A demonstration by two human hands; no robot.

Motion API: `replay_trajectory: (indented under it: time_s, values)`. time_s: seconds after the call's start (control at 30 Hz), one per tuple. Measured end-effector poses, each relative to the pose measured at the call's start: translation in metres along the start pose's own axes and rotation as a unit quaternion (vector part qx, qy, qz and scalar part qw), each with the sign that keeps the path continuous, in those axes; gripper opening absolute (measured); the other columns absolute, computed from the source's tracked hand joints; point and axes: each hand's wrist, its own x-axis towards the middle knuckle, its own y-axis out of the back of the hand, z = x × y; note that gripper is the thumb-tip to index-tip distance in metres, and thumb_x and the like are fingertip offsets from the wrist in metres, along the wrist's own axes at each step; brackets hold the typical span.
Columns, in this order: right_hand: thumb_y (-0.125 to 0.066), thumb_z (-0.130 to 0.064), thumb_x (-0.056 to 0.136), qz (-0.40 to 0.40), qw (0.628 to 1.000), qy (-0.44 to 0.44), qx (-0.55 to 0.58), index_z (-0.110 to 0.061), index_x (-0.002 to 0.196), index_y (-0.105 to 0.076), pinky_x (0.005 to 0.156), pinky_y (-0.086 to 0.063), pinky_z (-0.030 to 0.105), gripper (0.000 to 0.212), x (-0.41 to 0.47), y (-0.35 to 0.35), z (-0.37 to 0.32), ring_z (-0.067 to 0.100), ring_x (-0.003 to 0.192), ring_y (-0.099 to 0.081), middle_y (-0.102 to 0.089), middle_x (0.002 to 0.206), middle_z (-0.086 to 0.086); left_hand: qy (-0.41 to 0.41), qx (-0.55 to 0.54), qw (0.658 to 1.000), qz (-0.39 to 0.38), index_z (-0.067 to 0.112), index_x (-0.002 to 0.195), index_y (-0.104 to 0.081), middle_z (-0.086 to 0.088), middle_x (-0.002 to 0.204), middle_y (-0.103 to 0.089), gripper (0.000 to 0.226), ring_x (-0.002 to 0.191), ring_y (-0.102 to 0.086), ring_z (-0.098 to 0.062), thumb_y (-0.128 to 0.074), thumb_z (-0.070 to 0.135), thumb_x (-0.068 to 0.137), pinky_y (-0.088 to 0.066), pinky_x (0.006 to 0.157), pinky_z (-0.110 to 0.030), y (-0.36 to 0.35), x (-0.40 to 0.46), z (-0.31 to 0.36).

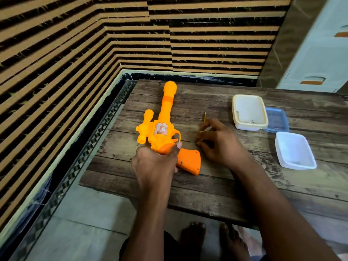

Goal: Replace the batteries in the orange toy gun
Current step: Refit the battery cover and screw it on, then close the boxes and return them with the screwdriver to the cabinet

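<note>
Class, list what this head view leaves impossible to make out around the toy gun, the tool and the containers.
- Toy gun: rear body hidden by the gripping left hand.
- Yellow tool: only its tip shows; the right hand covers the rest.
- Cream container: small dark item inside, too small to identify.
- Batteries: none visible.

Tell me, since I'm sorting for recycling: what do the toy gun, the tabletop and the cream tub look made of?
Toy gun: moulded plastic, glossy orange. Tabletop: seemingly wood planks, worn matt; possibly printed laminate. Cream tub: smooth, slightly translucent plastic.
</note>
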Motion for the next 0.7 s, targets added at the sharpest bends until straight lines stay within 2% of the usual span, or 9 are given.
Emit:
replay_trajectory:
  time_s: [0.07, 0.1, 0.17, 0.23, 0.33, 0.43, 0.53, 0.63, 0.7]
  values:
    - [-0.08, -0.01, 0.084, 0.0, 1.0, 0.002, 0.001, -0.01, 0.094, -0.08, 0.068, -0.06, 0.046, 0.01, 0.001, 0.001, -0.001, 0.022, 0.077, -0.067, -0.064, 0.117, 0.008, -0.007, 0.003, 1.0, 0.018, 0.012, 0.076, -0.072, 0.001, 0.053, -0.069, 0.054, 0.068, -0.065, 0.004, -0.079, 0.065, 0.073, -0.045, 0.051, -0.009, 0.003, -0.003, 0.002]
    - [-0.079, -0.01, 0.085, 0.005, 1.0, 0.001, 0.003, -0.009, 0.096, -0.08, 0.067, -0.06, 0.046, 0.011, 0.001, 0.002, -0.002, 0.021, 0.077, -0.066, -0.064, 0.117, 0.008, -0.013, 0.012, 0.999, 0.031, 0.013, 0.08, -0.071, -0.001, 0.063, -0.071, 0.052, 0.08, -0.063, 0.002, -0.078, 0.065, 0.075, -0.041, 0.054, -0.009, 0.004, -0.003, 0.003]
    - [-0.077, -0.007, 0.086, 0.021, 1.0, -0.013, 0.018, -0.008, 0.103, -0.079, 0.067, -0.06, 0.044, 0.017, 0.0, 0.006, -0.005, 0.019, 0.078, -0.064, -0.064, 0.116, 0.007, -0.036, 0.027, 0.997, 0.059, 0.016, 0.084, -0.068, -0.003, 0.08, -0.071, 0.045, 0.104, -0.057, -0.016, -0.076, 0.06, 0.079, -0.045, 0.073, -0.027, 0.006, -0.006, 0.008]
    - [-0.077, -0.006, 0.087, 0.051, 0.997, -0.033, 0.039, -0.008, 0.106, -0.079, 0.068, -0.059, 0.041, 0.019, -0.004, 0.017, -0.011, 0.019, 0.078, -0.065, -0.065, 0.114, 0.006, -0.106, 0.034, 0.99, 0.083, 0.015, 0.08, -0.068, -0.004, 0.081, -0.071, 0.035, 0.097, -0.063, -0.026, -0.077, 0.048, 0.085, -0.049, 0.077, -0.036, 0.006, -0.011, 0.019]
    - [-0.076, -0.002, 0.088, 0.146, 0.985, -0.074, 0.052, -0.007, 0.1, -0.081, 0.071, -0.058, 0.035, 0.013, -0.014, 0.037, -0.018, 0.017, 0.078, -0.067, -0.07, 0.104, 0.006, -0.219, 0.002, 0.972, 0.09, 0.016, 0.079, -0.069, 0.0, 0.076, -0.074, 0.023, 0.075, -0.07, -0.022, -0.077, 0.035, 0.089, -0.052, 0.07, -0.034, -0.003, -0.02, 0.035]
    - [-0.074, -0.006, 0.09, 0.233, 0.961, -0.146, 0.034, -0.009, 0.092, -0.08, 0.073, -0.06, 0.042, 0.008, -0.03, 0.06, -0.013, 0.021, 0.078, -0.07, -0.073, 0.094, 0.007, -0.263, -0.059, 0.962, 0.042, 0.018, 0.081, -0.069, 0.004, 0.075, -0.075, 0.012, 0.07, -0.071, -0.016, -0.075, 0.023, 0.09, -0.057, 0.067, -0.037, -0.026, -0.028, 0.044]
    - [-0.074, -0.011, 0.088, 0.273, 0.933, -0.234, -0.014, -0.012, 0.1, -0.081, 0.082, -0.06, 0.043, 0.013, -0.05, 0.084, 0.004, 0.026, 0.085, -0.071, -0.074, 0.1, 0.008, -0.303, -0.083, 0.949, -0.018, 0.02, 0.086, -0.071, 0.006, 0.078, -0.075, 0.006, 0.071, -0.071, -0.012, -0.075, 0.021, 0.09, -0.059, 0.066, -0.037, -0.056, -0.042, 0.055]
    - [-0.072, -0.014, 0.089, 0.277, 0.911, -0.298, -0.06, -0.012, 0.109, -0.08, 0.091, -0.052, 0.038, 0.021, -0.065, 0.103, 0.02, 0.033, 0.102, -0.066, -0.069, 0.11, 0.01, -0.329, -0.095, 0.933, -0.112, 0.017, 0.09, -0.074, 0.006, 0.08, -0.075, 0.002, 0.071, -0.07, -0.007, -0.074, 0.019, 0.091, -0.059, 0.065, -0.034, -0.083, -0.056, 0.063]
    - [-0.069, -0.018, 0.093, 0.235, 0.901, -0.353, -0.09, -0.014, 0.121, -0.076, 0.099, -0.047, 0.037, 0.029, -0.071, 0.109, 0.03, 0.036, 0.117, -0.06, -0.066, 0.124, 0.011, -0.34, -0.098, 0.919, -0.172, 0.017, 0.092, -0.075, 0.004, 0.08, -0.075, 0.004, 0.072, -0.071, -0.006, -0.072, 0.019, 0.093, -0.059, 0.065, -0.034, -0.097, -0.065, 0.065]
